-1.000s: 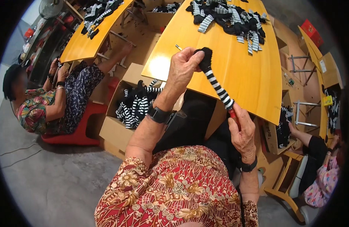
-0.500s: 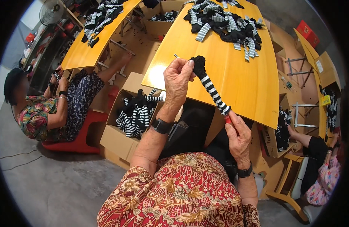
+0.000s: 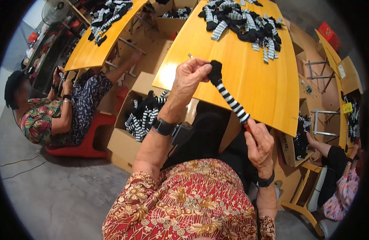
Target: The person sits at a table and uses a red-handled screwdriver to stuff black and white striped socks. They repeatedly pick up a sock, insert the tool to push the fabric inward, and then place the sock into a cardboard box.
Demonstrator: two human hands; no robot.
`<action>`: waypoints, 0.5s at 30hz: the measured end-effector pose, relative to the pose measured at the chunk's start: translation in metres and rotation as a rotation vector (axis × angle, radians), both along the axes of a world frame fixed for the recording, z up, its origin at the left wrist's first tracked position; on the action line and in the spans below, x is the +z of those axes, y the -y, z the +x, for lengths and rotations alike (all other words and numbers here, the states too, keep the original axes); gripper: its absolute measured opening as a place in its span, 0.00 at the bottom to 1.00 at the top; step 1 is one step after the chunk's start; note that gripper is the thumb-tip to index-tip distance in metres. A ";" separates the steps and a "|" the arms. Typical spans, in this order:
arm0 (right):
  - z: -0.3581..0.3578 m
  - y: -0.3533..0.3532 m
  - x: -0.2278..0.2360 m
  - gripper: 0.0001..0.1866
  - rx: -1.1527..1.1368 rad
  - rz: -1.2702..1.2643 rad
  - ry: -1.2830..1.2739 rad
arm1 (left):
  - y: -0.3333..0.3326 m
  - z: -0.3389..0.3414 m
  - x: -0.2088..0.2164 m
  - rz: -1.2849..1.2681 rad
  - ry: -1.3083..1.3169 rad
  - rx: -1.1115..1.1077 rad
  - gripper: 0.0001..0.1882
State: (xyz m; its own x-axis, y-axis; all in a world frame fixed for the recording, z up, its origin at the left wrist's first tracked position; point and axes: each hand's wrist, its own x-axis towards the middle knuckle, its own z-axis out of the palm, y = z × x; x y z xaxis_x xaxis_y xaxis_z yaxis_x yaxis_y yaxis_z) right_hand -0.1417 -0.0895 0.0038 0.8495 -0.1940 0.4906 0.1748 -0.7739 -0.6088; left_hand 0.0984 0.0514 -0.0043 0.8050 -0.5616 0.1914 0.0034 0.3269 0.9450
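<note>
A narrow black-and-white striped knitted sock (image 3: 231,101) is stretched at a slant between my hands, above the near edge of the yellow table (image 3: 184,82). My left hand (image 3: 191,76) pinches its plain black end between thumb and fingers. A thin metal tip (image 3: 189,55) pokes out above those fingers; what it belongs to is hidden. At the striped end, my right hand (image 3: 259,143) is closed around a tool with a red handle (image 3: 247,127). Most of the handle is covered by the fingers, and whether its shaft runs inside the sock cannot be seen.
Striped socks lie heaped (image 3: 242,26) on the table's far part. A cardboard box (image 3: 126,149) of socks stands at my left, another box (image 3: 287,150) at my right. One person (image 3: 44,116) sits left on a red chair (image 3: 82,140), another person (image 3: 344,188) at far right.
Both hands and the sock have shifted slightly to the right in view, the right hand also a little lower. The left hand still pinches the black end. The surroundings shifted slightly too.
</note>
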 end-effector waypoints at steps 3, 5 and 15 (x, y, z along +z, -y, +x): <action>-0.004 -0.006 -0.003 0.22 -0.023 0.008 -0.007 | 0.003 -0.013 -0.012 -0.015 -0.080 0.081 0.09; -0.003 -0.006 -0.006 0.22 -0.021 0.036 0.017 | 0.009 -0.018 -0.010 -0.071 -0.167 0.131 0.07; -0.012 0.001 0.004 0.21 0.023 0.273 -0.133 | 0.002 -0.017 -0.029 -0.140 -0.310 0.090 0.06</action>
State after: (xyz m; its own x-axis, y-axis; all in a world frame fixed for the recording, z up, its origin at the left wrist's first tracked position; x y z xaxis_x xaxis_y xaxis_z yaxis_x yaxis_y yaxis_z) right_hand -0.1533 -0.0909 0.0077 0.9087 -0.2831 0.3069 0.0951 -0.5754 -0.8123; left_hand 0.0812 0.0491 -0.0334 0.8821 -0.4711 0.0005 0.2479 0.4651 0.8498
